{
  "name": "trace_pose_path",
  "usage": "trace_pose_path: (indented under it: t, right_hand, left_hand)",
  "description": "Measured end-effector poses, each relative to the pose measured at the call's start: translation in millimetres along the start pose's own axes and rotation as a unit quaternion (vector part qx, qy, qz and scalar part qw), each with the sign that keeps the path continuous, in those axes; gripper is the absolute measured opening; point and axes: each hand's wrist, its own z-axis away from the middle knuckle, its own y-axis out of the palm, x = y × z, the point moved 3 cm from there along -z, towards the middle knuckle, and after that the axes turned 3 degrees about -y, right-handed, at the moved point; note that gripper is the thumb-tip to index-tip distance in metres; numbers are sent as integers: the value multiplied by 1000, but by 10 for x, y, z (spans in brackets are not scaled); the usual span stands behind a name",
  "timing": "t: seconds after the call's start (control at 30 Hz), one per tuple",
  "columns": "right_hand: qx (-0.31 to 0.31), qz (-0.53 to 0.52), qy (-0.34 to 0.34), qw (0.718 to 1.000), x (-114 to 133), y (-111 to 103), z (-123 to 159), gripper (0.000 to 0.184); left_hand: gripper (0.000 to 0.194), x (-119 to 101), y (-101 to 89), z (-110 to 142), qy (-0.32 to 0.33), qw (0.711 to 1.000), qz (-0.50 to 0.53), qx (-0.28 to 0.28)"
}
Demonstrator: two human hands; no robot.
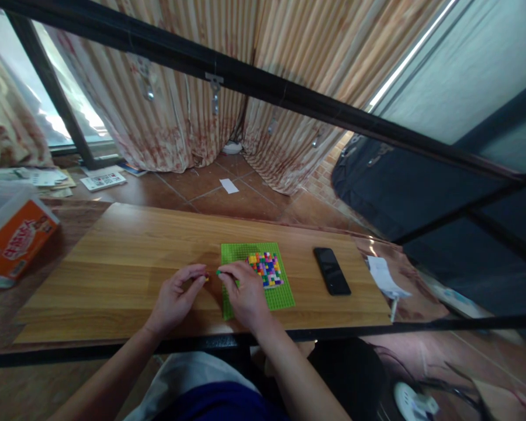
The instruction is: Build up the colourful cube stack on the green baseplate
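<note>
A green studded baseplate (281, 299) lies on the wooden table, with a block of multicoloured toy bricks (269, 270) built up on it. My right hand (245, 292) reaches over the plate's left part and covers some of it. Between its thumb and fingers is a small green brick (220, 272). Just left of the plate, my left hand (179, 295) pinches small bricks (207, 277), yellow and reddish, at its fingertips. A narrow gap separates the two hands' fingertips.
A black phone (332, 271) lies right of the baseplate on the wooden table (127, 263). White paper (383, 276) sits at the table's right end. At the far left stands a plastic tub with an orange label (21, 240). A dark metal bar (263, 92) crosses above.
</note>
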Motion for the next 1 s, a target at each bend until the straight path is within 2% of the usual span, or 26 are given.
trace_pose_path:
  t: [0.1,0.2,0.33,0.47,0.7,1.0]
  right_hand:
    - [-48,22,15,999,-78,-325,63,15]
    - [-91,70,54,992,-284,-644,114,16]
    - [-83,155,102,979,-577,-875,101,17]
    - [-34,194,96,976,-713,-869,25,18]
    - [2,201,85,976,-735,-834,-62,19]
    - [-27,170,100,980,-791,-832,-82,18]
  left_hand:
    - [35,2,-9,-5,28,999,-41,-10]
    - [33,-13,1,-30,87,988,-124,-23]
    - [31,-4,56,-59,152,963,-222,-21]
    - [30,18,87,-62,159,952,-259,-15]
    - [25,-12,107,-53,151,949,-276,1]
    - [26,-50,113,-59,159,948,-274,7]
